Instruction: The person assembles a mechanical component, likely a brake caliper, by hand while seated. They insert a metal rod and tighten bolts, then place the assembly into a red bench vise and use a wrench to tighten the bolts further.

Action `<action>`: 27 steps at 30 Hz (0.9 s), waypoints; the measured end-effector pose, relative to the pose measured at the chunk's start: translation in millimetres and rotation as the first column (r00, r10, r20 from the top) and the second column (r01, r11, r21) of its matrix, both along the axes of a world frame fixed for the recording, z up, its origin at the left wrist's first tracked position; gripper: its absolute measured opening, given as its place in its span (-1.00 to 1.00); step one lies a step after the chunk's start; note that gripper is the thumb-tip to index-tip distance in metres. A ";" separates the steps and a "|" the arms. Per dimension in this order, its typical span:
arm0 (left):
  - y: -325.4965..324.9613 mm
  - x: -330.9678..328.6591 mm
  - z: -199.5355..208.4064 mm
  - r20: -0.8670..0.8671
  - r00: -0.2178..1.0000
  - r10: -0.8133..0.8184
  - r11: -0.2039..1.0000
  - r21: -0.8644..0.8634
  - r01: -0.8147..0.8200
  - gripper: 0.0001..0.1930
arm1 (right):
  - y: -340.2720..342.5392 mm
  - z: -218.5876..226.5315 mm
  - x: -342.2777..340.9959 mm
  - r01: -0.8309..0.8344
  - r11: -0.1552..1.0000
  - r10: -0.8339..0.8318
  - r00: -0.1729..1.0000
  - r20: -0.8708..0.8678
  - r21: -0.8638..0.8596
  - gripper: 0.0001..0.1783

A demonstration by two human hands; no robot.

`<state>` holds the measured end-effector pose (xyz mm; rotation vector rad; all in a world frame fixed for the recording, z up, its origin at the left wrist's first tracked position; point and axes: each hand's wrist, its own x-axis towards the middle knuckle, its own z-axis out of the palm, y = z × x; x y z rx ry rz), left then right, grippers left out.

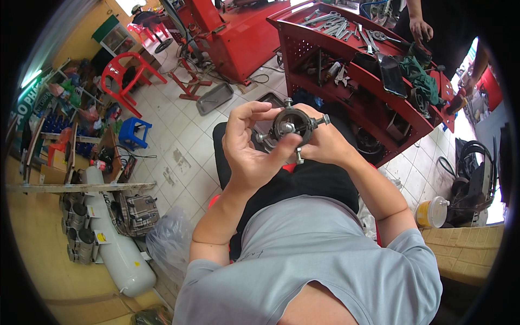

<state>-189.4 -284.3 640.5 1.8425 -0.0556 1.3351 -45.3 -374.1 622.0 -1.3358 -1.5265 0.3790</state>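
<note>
Round metal part [288, 127], centre of frame, up in both hands above the lap. Surroundings, big to small: red tool cart [295, 54] upper right, red machine [244, 40] top centre, white tank [116, 244] lower left, blue stool [134, 132] left, grey tray [215, 98] on the tiles upper centre, wrenches [336, 24] on the cart top.

Grip: left hand [245, 142] curls round the part's left side, thumb across the lower front; right hand [327, 142] closes on it from the right and behind, fingertips mostly hidden.

Handling, my read: dense for its size, rigid, not fragile; dark metal could be greasy, so slippery. Best hold is the outer ring, between the bolts [299, 156] that stick out round it; those look like poor handles and may turn. Centre bolt head [287, 128] sits inside the ring.
</note>
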 end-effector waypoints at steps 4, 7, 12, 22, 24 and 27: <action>-0.1 -1.3 -1.8 -0.024 0.999 -0.035 0.985 -0.171 0.030 -0.52 | 0.7 -2.0 -2.5 -0.039 0.999 0.041 0.994 -0.104 0.022 -0.47; -0.9 -0.2 -0.1 0.004 1.000 -0.016 0.991 -0.134 0.016 -0.52 | 0.5 0.8 -2.2 -0.050 0.999 0.051 0.993 -0.107 0.015 -0.48; -0.8 1.3 1.6 0.002 1.000 -0.026 0.990 -0.137 0.026 -0.60 | 0.7 -1.5 -2.9 -0.074 0.997 0.068 0.974 -0.215 -0.020 -0.49; -4.8 0.2 3.2 -0.048 0.999 -0.015 0.941 -0.340 -0.003 -0.43 | 1.9 -6.7 -0.3 -0.016 0.995 0.004 0.992 -0.124 -0.094 -0.47; -0.7 0.0 1.5 -0.015 0.999 -0.028 0.973 -0.230 0.024 -0.44 | 1.8 -0.9 -2.7 -0.043 0.999 0.045 0.991 -0.129 0.017 -0.47; 2.6 2.8 -1.1 0.005 1.000 -0.014 0.999 -0.045 0.014 -0.58 | 4.3 -5.6 1.1 -0.015 0.991 0.013 1.000 0.020 0.132 -0.49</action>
